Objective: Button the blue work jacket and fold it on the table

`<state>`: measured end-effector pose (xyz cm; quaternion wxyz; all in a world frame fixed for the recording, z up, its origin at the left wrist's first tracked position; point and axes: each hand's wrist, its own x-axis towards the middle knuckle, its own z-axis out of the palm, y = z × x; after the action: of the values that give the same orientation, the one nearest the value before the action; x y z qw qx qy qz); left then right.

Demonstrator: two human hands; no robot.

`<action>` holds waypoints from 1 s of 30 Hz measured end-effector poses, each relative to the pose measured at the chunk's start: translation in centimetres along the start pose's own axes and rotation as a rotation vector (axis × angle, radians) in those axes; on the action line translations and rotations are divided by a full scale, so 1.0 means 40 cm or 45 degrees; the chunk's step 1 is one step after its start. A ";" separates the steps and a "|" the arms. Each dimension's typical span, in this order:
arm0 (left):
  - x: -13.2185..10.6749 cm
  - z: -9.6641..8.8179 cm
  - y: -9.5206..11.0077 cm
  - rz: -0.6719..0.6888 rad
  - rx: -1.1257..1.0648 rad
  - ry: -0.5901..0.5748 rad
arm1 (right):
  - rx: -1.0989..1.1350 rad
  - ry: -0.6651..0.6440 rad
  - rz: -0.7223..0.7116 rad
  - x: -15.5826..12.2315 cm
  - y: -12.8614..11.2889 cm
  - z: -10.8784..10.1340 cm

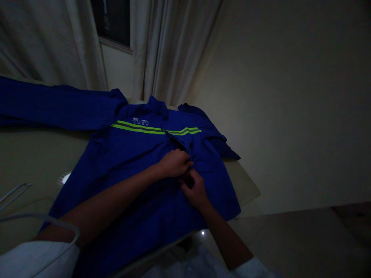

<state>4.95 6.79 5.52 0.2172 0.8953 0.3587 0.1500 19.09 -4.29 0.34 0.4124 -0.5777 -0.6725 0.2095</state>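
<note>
A blue long-sleeved work jacket (136, 154) lies spread out, with a yellow-green and grey stripe across its chest and a small white print above it. Its front gapes a little below the stripe. My left hand (175, 163) is closed on the jacket's front edge, just under that gap. Close below it, my right hand (194, 188) pinches the same front edge, thumb and finger bent together. The fingertips of both hands nearly meet. Whether they hold a button or only cloth is too dark to make out.
The jacket rests on a pale table (246, 181) whose right corner shows. Curtains (179, 46) and a dark window (113, 23) stand behind it; a plain wall (295, 108) is to the right. A white cable (49, 219) loops at the lower left.
</note>
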 end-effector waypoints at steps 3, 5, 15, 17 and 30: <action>0.000 0.013 0.007 -0.053 -0.011 0.012 | 0.072 -0.032 0.077 0.003 0.005 0.001; 0.001 0.018 0.009 -0.083 -0.011 0.003 | 0.061 -0.028 0.082 0.003 0.007 0.003; 0.016 -0.017 -0.045 -0.026 -0.054 -0.350 | -0.039 -0.098 0.092 0.010 0.020 0.008; 0.016 -0.004 -0.037 -0.037 -0.053 -0.264 | -0.001 -0.089 0.137 0.014 0.031 0.006; 0.037 0.013 -0.033 -0.163 -1.282 -0.150 | 0.257 0.130 0.176 0.023 0.030 -0.047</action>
<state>5.45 8.56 4.57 0.6503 0.6629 0.2831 0.2399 21.32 -3.49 0.77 0.4867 -0.5883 -0.5846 0.2743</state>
